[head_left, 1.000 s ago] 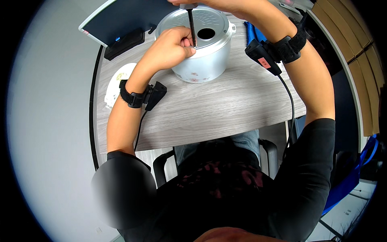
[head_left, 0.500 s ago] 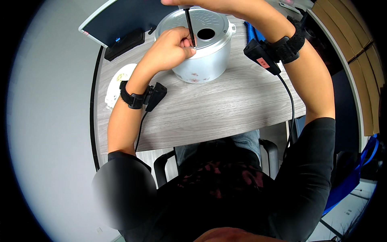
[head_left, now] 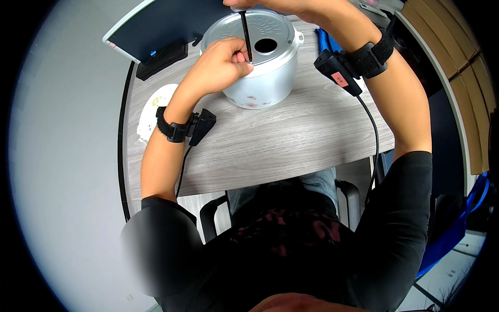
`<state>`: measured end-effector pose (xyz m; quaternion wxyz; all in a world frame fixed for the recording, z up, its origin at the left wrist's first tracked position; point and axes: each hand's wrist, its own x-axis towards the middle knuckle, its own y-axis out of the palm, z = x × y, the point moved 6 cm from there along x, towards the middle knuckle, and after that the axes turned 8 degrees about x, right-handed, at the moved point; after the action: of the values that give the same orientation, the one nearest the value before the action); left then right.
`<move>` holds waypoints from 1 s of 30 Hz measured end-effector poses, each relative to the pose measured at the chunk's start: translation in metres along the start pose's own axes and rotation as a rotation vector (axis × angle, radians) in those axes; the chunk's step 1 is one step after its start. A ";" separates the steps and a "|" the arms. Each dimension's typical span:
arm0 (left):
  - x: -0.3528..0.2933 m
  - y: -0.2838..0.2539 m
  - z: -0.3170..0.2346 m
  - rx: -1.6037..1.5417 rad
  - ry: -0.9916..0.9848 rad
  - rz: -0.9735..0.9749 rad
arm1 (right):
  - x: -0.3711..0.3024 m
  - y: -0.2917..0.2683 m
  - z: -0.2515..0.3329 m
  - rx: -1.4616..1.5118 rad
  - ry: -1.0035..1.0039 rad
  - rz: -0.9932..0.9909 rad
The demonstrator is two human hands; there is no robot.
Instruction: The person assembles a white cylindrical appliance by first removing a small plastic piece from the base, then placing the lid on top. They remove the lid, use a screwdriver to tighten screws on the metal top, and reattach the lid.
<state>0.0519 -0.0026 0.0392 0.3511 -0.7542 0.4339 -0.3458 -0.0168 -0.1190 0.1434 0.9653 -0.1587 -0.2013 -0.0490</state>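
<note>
A pale silver-white pot (head_left: 260,88), like a rice cooker body, stands on the table with small flowers low on its wall. Its metal top plate (head_left: 254,26) has slots and a round dark hole. A screwdriver (head_left: 246,36) points down, its black shaft meeting the plate's near edge. My right hand (head_left: 270,4), partly cut off by the upper border, grips the handle from above. My left hand (head_left: 224,61) is closed at the shaft's lower end, fingers curled beside it and thumb against the pot's rim. Whether a screw sits under the tip is hidden.
A monitor (head_left: 171,28) stands at the back left, with a black box-shaped thing (head_left: 162,61) under it. A white plate-like thing (head_left: 150,112) lies left of my forearm. Blue cloth (head_left: 326,41) is right of the pot; cardboard boxes (head_left: 442,47) line the far right.
My right hand has shifted slightly to the right and turned a little on the screwdriver's handle. The left hand keeps its place at the tip, and the pot has not moved.
</note>
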 end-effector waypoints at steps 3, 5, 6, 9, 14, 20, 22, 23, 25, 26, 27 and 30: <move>0.001 0.001 0.000 -0.002 -0.012 0.014 | 0.003 0.000 -0.002 0.068 0.062 -0.020; 0.000 0.001 0.000 0.012 -0.024 0.019 | 0.001 0.002 0.005 -0.047 0.055 -0.050; 0.000 0.000 0.000 0.008 -0.022 0.020 | -0.002 0.003 0.012 -0.135 0.030 -0.073; 0.001 0.001 0.001 -0.004 -0.016 0.019 | -0.005 0.001 0.017 -0.212 0.025 -0.103; 0.001 0.001 0.000 -0.026 -0.026 0.012 | -0.005 -0.004 0.010 -0.060 -0.003 -0.171; -0.010 -0.004 0.003 -0.079 -0.010 -0.053 | 0.002 -0.006 0.001 0.029 -0.045 -0.203; -0.001 -0.006 -0.012 -0.030 0.124 -0.125 | -0.010 -0.020 0.014 0.029 -0.018 -0.283; 0.003 -0.007 -0.020 -0.008 0.192 -0.161 | -0.015 -0.028 0.018 0.016 -0.007 -0.316; 0.007 -0.006 -0.029 -0.017 0.240 -0.191 | -0.017 -0.044 0.015 0.008 -0.032 -0.349; 0.011 -0.005 -0.034 -0.026 0.270 -0.203 | -0.022 -0.053 0.015 0.000 -0.043 -0.370; 0.007 -0.007 -0.034 -0.016 0.253 -0.235 | -0.025 -0.049 0.022 -0.026 -0.058 -0.328; -0.006 -0.008 -0.037 0.032 0.201 -0.330 | -0.018 -0.052 0.008 0.076 -0.128 -0.331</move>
<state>0.0226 -0.0021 0.0636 0.2565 -0.7712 0.3317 -0.4790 -0.0441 -0.1652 0.1577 0.9346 -0.0896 -0.2872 -0.1895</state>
